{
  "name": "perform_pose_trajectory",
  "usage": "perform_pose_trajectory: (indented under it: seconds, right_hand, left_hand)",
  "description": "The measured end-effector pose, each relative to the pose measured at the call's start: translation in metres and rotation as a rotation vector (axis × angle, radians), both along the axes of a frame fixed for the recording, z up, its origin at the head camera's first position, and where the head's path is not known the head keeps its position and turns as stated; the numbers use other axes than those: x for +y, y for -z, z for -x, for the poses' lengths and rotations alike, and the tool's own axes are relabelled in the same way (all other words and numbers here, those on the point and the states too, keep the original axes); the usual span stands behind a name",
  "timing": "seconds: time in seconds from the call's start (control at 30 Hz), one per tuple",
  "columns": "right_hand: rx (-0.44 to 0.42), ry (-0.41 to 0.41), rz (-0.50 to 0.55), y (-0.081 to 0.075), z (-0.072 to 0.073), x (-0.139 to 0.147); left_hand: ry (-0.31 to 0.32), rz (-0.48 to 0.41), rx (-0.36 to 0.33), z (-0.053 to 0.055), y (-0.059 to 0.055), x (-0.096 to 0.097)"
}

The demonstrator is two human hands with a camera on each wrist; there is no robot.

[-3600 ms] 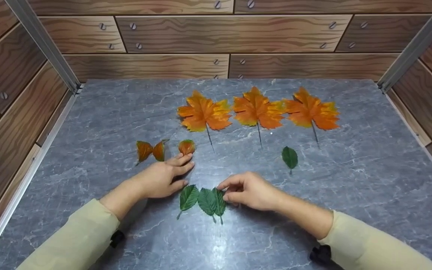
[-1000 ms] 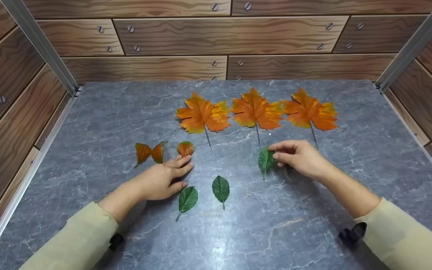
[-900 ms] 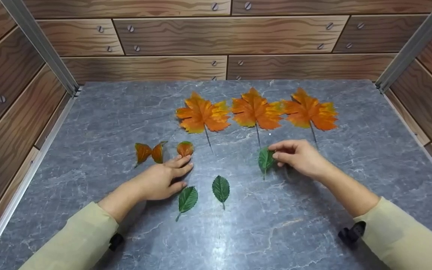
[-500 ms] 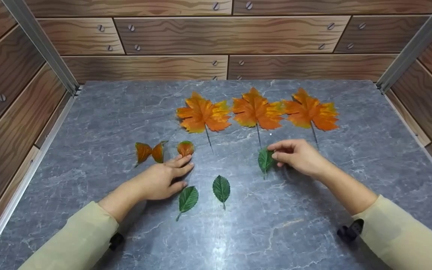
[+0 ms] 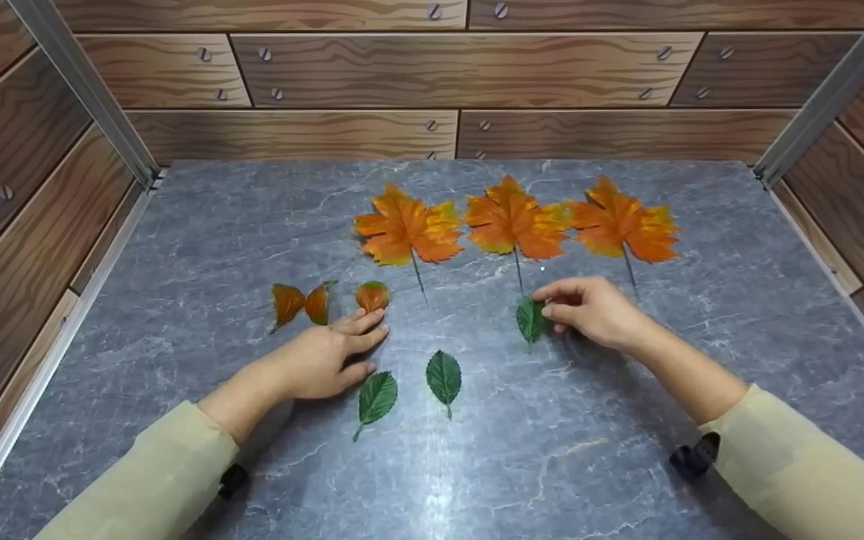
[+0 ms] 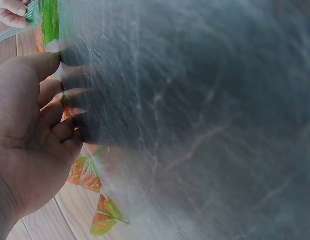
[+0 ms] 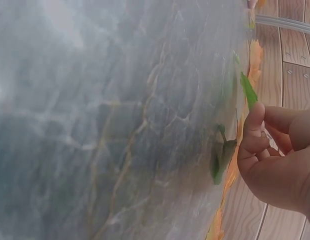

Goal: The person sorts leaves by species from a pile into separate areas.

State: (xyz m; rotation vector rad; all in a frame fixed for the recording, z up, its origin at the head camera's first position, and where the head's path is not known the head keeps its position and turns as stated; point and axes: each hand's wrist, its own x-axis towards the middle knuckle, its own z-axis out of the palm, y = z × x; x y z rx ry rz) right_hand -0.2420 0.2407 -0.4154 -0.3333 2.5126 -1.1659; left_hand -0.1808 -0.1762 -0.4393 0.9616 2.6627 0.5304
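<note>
In the head view my left hand (image 5: 319, 360) lies flat on the grey table with fingers spread. Its fingertips touch a small rounded orange-green leaf (image 5: 372, 296), and its thumb is beside a green leaf (image 5: 378, 397). Another green leaf (image 5: 443, 379) lies in the middle, apart from both hands. My right hand (image 5: 593, 311) pinches the edge of a green leaf (image 5: 529, 321) between thumb and finger, close over the table. From the right wrist, this held leaf (image 7: 249, 91) stands up from the fingertips, and a darker green leaf (image 7: 217, 162) shows below the hand.
Three orange maple leaves with thin stems, left (image 5: 409, 229), middle (image 5: 516, 221) and right (image 5: 622, 221), form a row at the back. Two small curled orange leaves (image 5: 302, 302) lie tip to tip beyond my left hand. Wood-patterned panels (image 5: 462, 71) wall the table in.
Since the oldest frame, my right hand has moved right and away from me with a green leaf. The middle green leaf lies farther right. Lately the right hand shifts only slightly; the left stays put.
</note>
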Motion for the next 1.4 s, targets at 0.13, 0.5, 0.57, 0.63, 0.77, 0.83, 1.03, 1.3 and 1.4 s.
perform_pose_trajectory:
  seconds: [0.13,0.5,0.57,0.63,0.77,0.83,1.03,1.3,1.4]
  right_hand:
    - [0.048,-0.019,-0.025,0.001,0.001,0.001]
    - [0.18,-0.011,-0.062,-0.006,-0.002,0.008]
    - [0.202,-0.002,-0.061,-0.01,-0.005,0.007]
    - [0.214,0.002,-0.049,-0.014,-0.008,0.005]
    - [0.202,-0.014,-0.003,-0.02,-0.016,-0.003]
    - [0.182,-0.033,0.036,-0.02,-0.021,-0.01]
    - [0.11,-0.083,0.128,-0.014,-0.039,-0.037]
    - [0.097,-0.159,0.166,0.001,-0.057,-0.072]
    - [0.105,-0.176,0.172,0.008,-0.06,-0.082]
  left_hand:
    - [0.006,0.0,0.008,0.001,0.0,0.001]
    - [0.014,-0.008,0.025,0.001,0.0,0.001]
    - [0.014,-0.008,0.023,0.001,0.0,0.001]
    - [0.011,-0.005,0.02,0.002,0.0,0.001]
    - [0.005,0.0,0.019,0.003,0.0,0.001]
    - [0.005,-0.001,0.021,0.003,0.0,0.001]
    - [0.002,-0.008,0.028,0.001,0.0,0.0]
    - [0.003,-0.018,0.011,-0.001,0.001,-0.001]
    - [0.003,-0.017,0.009,-0.001,0.001,-0.001]
